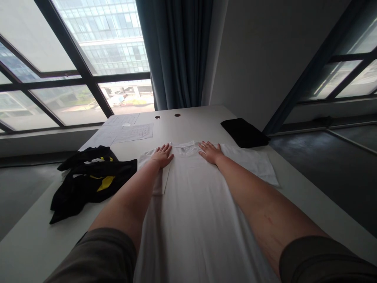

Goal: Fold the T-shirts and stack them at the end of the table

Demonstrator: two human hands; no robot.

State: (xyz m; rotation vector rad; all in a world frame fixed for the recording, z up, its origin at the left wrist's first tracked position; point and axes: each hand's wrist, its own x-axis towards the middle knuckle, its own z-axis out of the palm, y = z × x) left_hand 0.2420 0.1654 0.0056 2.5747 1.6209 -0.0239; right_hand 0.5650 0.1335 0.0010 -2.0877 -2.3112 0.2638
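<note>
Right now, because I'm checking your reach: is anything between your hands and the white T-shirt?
Nothing: the left hand and right hand lie flat on the white T-shirt, either side of its collar. The black-and-yellow garment lies off left.

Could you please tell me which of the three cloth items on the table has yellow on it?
The crumpled black garment on the left does; the white T-shirt and the folded black cloth show no yellow.
</note>
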